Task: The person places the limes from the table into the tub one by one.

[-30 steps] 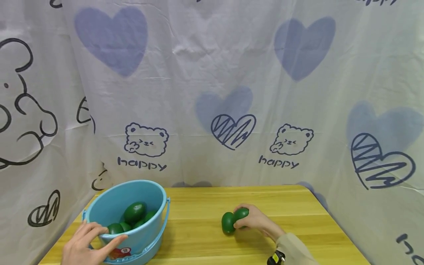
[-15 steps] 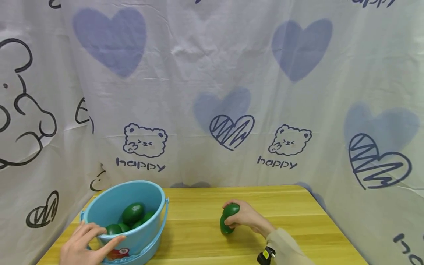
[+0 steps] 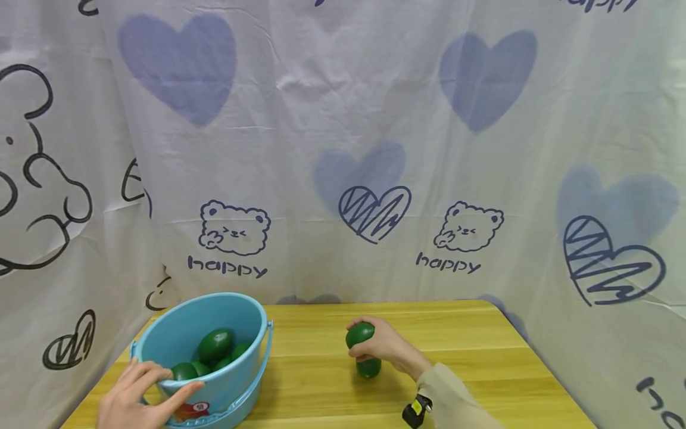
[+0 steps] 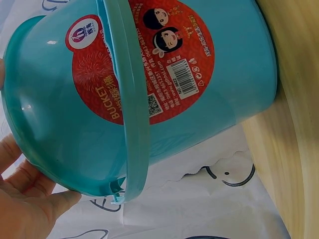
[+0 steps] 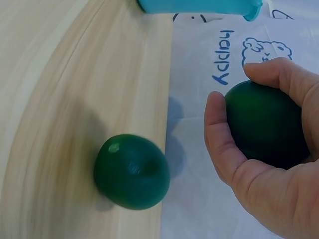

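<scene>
My right hand (image 3: 390,345) holds a smooth dark green avocado (image 3: 360,335), thumb and fingers curled round it, raised above the table. Below it a second avocado (image 3: 368,367) rests on the wood, partly covered by the hand in the head view. The right wrist view shows the held avocado (image 5: 264,122) apart from the one on the table (image 5: 132,172). At the left, my left hand (image 3: 131,396) grips the near rim of a light blue bucket (image 3: 241,381). Several avocados (image 3: 216,344) lie inside the bucket; the left wrist view shows only its outer wall with a red label (image 4: 144,64).
The bucket's handle (image 3: 266,363) hangs down along its right side. A wooden table (image 3: 311,333) lies beneath everything. White cloth (image 3: 300,119) with hearts and bear drawings hangs behind it and along both sides.
My right hand has lifted one avocado up and to the left, off the table and over the other one. The left hand stays on the bucket rim.
</scene>
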`<state>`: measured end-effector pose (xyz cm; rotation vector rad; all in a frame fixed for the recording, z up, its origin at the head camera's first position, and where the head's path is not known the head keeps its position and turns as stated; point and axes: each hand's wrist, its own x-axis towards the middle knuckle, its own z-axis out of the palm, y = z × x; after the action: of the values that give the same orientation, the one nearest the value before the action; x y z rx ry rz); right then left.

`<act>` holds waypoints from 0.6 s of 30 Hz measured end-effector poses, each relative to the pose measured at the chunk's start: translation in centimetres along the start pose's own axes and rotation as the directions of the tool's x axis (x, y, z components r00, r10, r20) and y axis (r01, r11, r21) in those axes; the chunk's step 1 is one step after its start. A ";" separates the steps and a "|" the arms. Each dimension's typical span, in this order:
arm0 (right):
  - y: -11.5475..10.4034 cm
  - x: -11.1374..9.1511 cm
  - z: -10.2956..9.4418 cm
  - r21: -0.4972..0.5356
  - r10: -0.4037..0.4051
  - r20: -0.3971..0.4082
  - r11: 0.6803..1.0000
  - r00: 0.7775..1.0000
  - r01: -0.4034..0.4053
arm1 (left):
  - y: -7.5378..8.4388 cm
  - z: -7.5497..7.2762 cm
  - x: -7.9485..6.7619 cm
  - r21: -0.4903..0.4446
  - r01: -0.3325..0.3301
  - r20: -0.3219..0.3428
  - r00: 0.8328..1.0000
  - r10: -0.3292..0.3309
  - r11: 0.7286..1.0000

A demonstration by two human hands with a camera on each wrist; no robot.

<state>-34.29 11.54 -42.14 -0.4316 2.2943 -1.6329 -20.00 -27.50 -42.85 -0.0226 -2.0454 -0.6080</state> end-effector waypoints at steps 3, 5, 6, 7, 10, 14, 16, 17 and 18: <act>-0.4 0.1 0.3 0.001 -0.022 -0.013 1.000 1.000 0.022 | 0.0 0.0 0.0 -0.002 0.007 -0.002 1.000 -0.007 1.000; -0.5 0.2 0.6 0.001 -0.040 -0.027 0.999 0.999 0.040 | 0.0 0.1 0.0 -0.002 0.010 -0.003 1.000 -0.010 1.000; -0.5 0.3 0.7 0.004 -0.046 -0.034 0.999 0.998 0.046 | 0.0 0.1 0.0 0.004 0.009 -0.003 1.000 -0.009 1.000; -0.6 0.4 0.8 0.007 -0.048 -0.040 0.999 0.998 0.048 | 0.0 0.1 0.0 0.002 0.006 -0.003 1.000 -0.006 1.000; -0.8 0.6 1.2 0.011 -0.054 -0.044 0.998 0.998 0.054 | 0.0 0.1 -0.1 -0.008 0.003 -0.002 1.000 -0.003 1.000; -1.2 0.9 1.5 0.015 -0.053 -0.042 0.998 0.998 0.053 | 0.0 0.0 -0.1 0.000 0.021 0.013 1.000 -0.021 1.000; -1.5 1.1 1.7 0.015 -0.058 -0.038 0.998 0.998 0.059 | 0.1 0.0 0.0 0.011 0.040 0.024 0.999 -0.040 0.999; -1.7 1.1 1.7 0.019 -0.058 -0.036 0.998 0.998 0.059 | 0.1 0.0 0.0 0.014 0.052 0.027 0.998 -0.053 0.999; -1.9 1.2 1.8 0.021 -0.061 -0.032 0.998 0.998 0.062 | 0.1 -0.1 0.0 0.017 0.060 0.030 0.998 -0.060 0.998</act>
<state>-34.51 8.96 -40.99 -0.4796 2.3047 -1.7046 -19.92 -27.41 -42.74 0.0397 -2.0868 -0.6316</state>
